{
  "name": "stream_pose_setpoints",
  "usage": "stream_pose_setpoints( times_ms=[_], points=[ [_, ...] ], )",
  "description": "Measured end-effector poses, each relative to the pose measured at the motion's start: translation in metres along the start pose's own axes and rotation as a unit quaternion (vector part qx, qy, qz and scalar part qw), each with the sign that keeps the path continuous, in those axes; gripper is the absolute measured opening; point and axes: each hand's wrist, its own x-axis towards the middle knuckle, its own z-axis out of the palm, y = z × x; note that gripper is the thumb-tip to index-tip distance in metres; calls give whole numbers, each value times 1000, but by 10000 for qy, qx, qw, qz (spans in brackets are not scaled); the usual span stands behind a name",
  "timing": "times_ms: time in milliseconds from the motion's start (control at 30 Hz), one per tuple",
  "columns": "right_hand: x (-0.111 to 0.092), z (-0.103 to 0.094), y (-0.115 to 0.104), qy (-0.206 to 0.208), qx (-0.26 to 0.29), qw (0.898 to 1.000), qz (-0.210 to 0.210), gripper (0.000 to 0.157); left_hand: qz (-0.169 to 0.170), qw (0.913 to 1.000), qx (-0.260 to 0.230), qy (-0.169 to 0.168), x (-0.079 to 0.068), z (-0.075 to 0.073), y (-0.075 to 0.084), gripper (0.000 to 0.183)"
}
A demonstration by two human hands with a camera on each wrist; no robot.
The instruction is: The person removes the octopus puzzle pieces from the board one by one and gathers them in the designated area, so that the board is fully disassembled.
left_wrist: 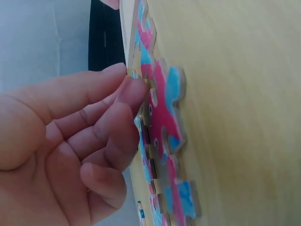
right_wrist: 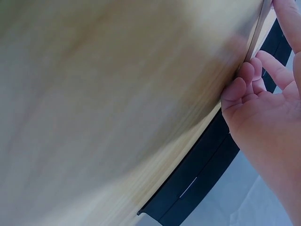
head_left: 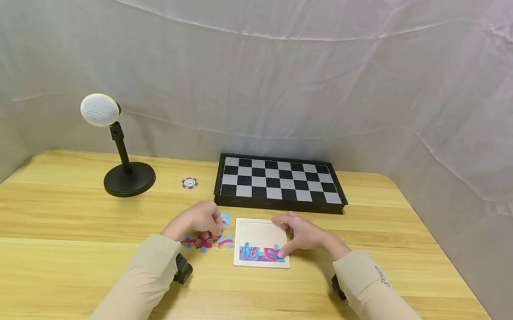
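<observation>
A square white puzzle tray (head_left: 261,235) lies on the table, with blue, pink and purple pieces (head_left: 250,253) fitted along its near side. My right hand (head_left: 303,234) grips the tray's right side, its thumb over the fitted pieces and a finger at the far edge. Left of the tray, my left hand (head_left: 200,219) bends over loose jigsaw pieces (head_left: 204,244). In the left wrist view, its thumb and fingertips pinch together at a piece, and the fingers partly cover it. Close beside them is a pink piece (left_wrist: 162,106) with light-blue corners.
Behind the tray lies a black-framed checkered board (head_left: 277,185). A poker chip (head_left: 190,183) sits to its left. Farther left, a microphone (head_left: 99,110) stands on a round black base (head_left: 130,180). Pale cloth (head_left: 248,81) hangs around the wooden table (head_left: 71,265).
</observation>
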Motion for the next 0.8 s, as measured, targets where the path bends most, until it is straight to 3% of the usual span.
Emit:
stream_pose_setpoints(
  times_ms=[233, 500, 800],
  points=[
    [0, 0, 0, 1, 4, 10000, -27, 83, -3, 10000, -17, 89, 0, -1, 5, 11],
    [-1, 0, -2, 14, 21, 9999, -99, 79, 585, 9982, -51, 99, 1, 5, 12, 6],
    [0, -1, -4, -110, 334, 9984, -441, 63, 851, 9964, -31, -41, 2, 14, 21, 4]
  ],
)
